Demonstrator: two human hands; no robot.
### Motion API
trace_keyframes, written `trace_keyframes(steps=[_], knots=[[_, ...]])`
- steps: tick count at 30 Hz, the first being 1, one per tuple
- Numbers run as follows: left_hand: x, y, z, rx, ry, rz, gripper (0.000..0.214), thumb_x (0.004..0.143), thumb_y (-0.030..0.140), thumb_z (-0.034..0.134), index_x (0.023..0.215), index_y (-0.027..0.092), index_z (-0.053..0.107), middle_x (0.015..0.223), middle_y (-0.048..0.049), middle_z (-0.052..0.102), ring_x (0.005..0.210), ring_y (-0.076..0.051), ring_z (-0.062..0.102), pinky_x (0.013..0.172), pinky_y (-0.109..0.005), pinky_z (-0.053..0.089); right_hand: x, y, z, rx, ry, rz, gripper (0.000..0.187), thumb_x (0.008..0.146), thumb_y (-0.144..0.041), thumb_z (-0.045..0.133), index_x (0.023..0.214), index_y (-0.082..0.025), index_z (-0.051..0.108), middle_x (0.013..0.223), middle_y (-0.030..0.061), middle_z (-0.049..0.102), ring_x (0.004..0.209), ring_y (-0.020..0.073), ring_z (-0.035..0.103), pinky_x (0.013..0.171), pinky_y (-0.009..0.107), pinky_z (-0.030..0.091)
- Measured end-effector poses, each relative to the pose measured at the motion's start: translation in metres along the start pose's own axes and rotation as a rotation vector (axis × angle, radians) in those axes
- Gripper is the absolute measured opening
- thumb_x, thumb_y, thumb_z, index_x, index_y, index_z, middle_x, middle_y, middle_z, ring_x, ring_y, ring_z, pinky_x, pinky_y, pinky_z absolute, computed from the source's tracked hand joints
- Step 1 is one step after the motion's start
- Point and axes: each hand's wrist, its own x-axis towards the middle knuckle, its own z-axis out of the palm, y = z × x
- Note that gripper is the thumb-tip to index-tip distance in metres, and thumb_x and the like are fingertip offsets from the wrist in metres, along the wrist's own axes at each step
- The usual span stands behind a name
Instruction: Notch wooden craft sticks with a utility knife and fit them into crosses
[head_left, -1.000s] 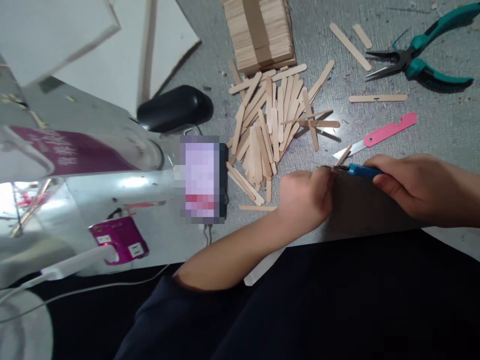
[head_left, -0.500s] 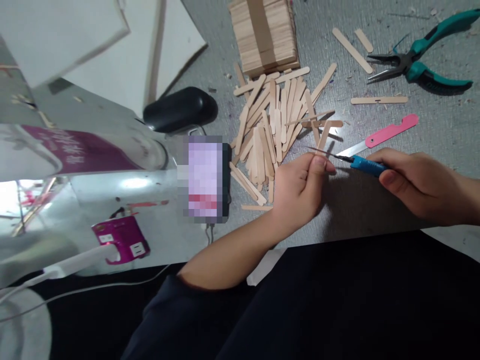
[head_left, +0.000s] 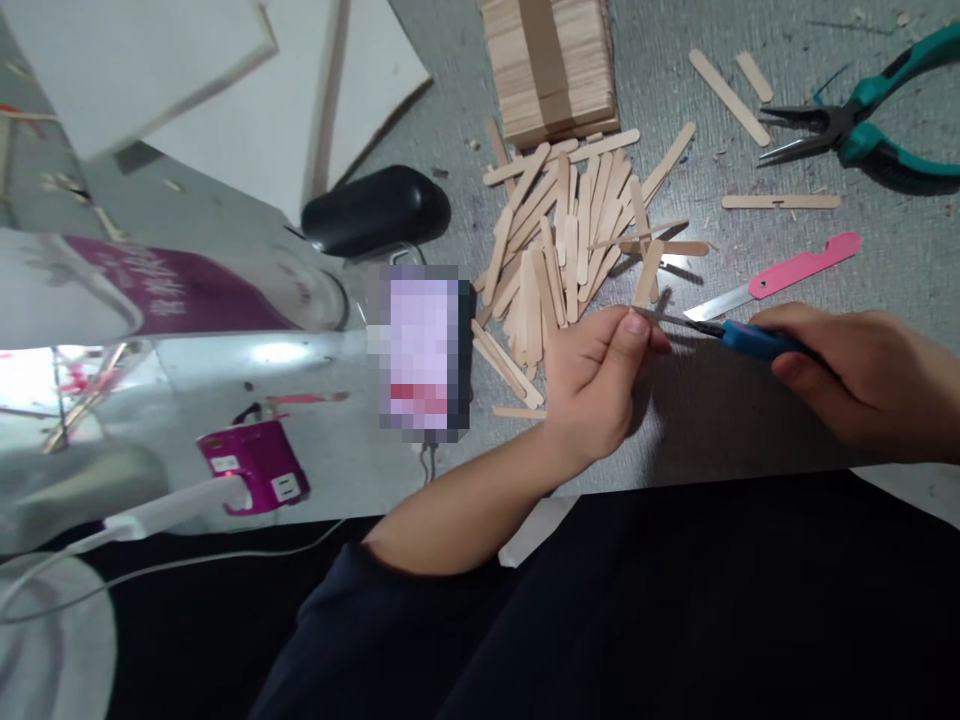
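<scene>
My left hand [head_left: 600, 375] pinches a wooden craft stick [head_left: 649, 272] between thumb and forefinger, its free end pointing up and away. In my right hand [head_left: 847, 370] is a blue-handled tool [head_left: 757, 340] with a long, thin metal end. That metal tip lies against the stick close to my left thumb; its exact kind is unclear from this angle. Just beyond my hands, a pink folding knife [head_left: 806, 265] lies with its blade out. A heap of loose craft sticks [head_left: 574, 220] spreads on the table behind my left hand.
A banded bundle of craft sticks [head_left: 555, 70] stands at the back. Green-handled long-nose pliers [head_left: 832, 130] lie at the right, near a notched stick [head_left: 780, 202]. Left are a phone [head_left: 420, 350], a black case-like object [head_left: 379, 210] and a purple power adapter [head_left: 255, 465].
The whole view has shifted a little, so most things sit farther right. The thin metal end has come down onto the stick by my left thumb. Both hands keep their hold.
</scene>
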Motion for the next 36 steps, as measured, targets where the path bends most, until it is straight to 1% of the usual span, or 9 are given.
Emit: trace_keyframes(steps=[4,8,10,14,18,22,27,32,36], knots=[[-0.0019,-0.0032,-0.0005,0.020,0.007,0.013,0.060,0.115,0.068,0.066,0.080,0.021,0.079,0.055,0.0026,0.050,0.050,-0.012,0.044,0.048,-0.029,0.034,-0.0019,0.0008,0.0014,-0.107,0.036,-0.035,0.042,0.122,-0.050,0.044,0.145,-0.025,0.070,0.105,0.0092,0.087,0.080,0.0287,0.079,0.070,0.041,0.050],[-0.0016,-0.0008,0.0020,0.006,0.035,0.014,0.058,0.115,0.065,0.067,0.078,0.021,0.077,0.054,0.0036,0.049,0.047,-0.011,0.041,0.046,-0.028,0.033,-0.0022,0.0000,-0.0001,-0.140,0.036,-0.054,0.039,0.121,-0.047,0.046,0.143,-0.023,0.069,0.099,0.0088,0.085,0.077,0.0282,0.078,0.069,0.041,0.049],[-0.0012,0.0009,0.0033,0.025,0.056,0.008,0.057,0.115,0.063,0.069,0.077,0.021,0.075,0.054,0.0038,0.050,0.047,-0.011,0.042,0.045,-0.028,0.033,-0.0022,-0.0006,-0.0006,-0.143,0.029,-0.043,0.036,0.120,-0.045,0.048,0.140,-0.024,0.068,0.097,0.0089,0.085,0.077,0.0287,0.078,0.068,0.041,0.048],[-0.0010,0.0010,0.0045,0.081,0.077,0.033,0.056,0.115,0.059,0.071,0.074,0.022,0.073,0.055,0.0030,0.054,0.049,-0.011,0.047,0.048,-0.028,0.037,-0.0024,-0.0008,0.0009,-0.166,0.037,-0.033,0.031,0.120,-0.044,0.049,0.137,-0.026,0.066,0.096,0.0074,0.084,0.074,0.0280,0.076,0.066,0.041,0.044],[-0.0008,-0.0011,0.0041,0.114,0.089,0.083,0.053,0.118,0.052,0.068,0.075,0.022,0.076,0.058,0.0026,0.058,0.053,-0.011,0.052,0.054,-0.029,0.043,-0.0030,0.0007,0.0047,-0.238,0.057,-0.074,0.037,0.122,-0.047,0.044,0.140,-0.022,0.064,0.097,0.0075,0.082,0.072,0.0266,0.075,0.065,0.039,0.044],[-0.0007,-0.0005,0.0046,0.132,0.093,0.087,0.054,0.116,0.056,0.069,0.075,0.023,0.076,0.060,0.0011,0.062,0.056,-0.013,0.057,0.056,-0.030,0.046,-0.0052,0.0039,0.0082,-0.258,0.080,-0.074,0.039,0.121,-0.047,0.044,0.145,-0.023,0.064,0.100,0.0083,0.083,0.073,0.0275,0.075,0.063,0.038,0.040],[-0.0017,0.0001,0.0056,0.158,0.121,0.059,0.057,0.116,0.061,0.068,0.075,0.023,0.077,0.056,0.0021,0.058,0.052,-0.013,0.053,0.052,-0.030,0.042,-0.0076,0.0040,0.0088,-0.313,0.113,-0.102,0.039,0.121,-0.042,0.044,0.150,-0.023,0.061,0.108,0.0096,0.085,0.080,0.0288,0.079,0.064,0.038,0.043],[-0.0017,-0.0032,0.0040,0.185,0.121,0.100,0.056,0.118,0.056,0.066,0.076,0.023,0.079,0.056,0.0023,0.059,0.050,-0.012,0.052,0.050,-0.030,0.041,-0.0065,0.0008,0.0080,-0.326,0.122,-0.144,0.036,0.122,-0.039,0.044,0.144,-0.019,0.063,0.102,0.0087,0.083,0.076,0.0269,0.077,0.064,0.038,0.045],[-0.0009,-0.0044,0.0039,0.191,0.129,0.106,0.057,0.119,0.056,0.063,0.075,0.023,0.077,0.055,0.0025,0.057,0.049,-0.011,0.049,0.049,-0.030,0.039,-0.0045,-0.0002,0.0057,-0.243,0.086,-0.095,0.035,0.121,-0.042,0.045,0.141,-0.023,0.066,0.096,0.0061,0.082,0.070,0.0252,0.073,0.064,0.038,0.043]])
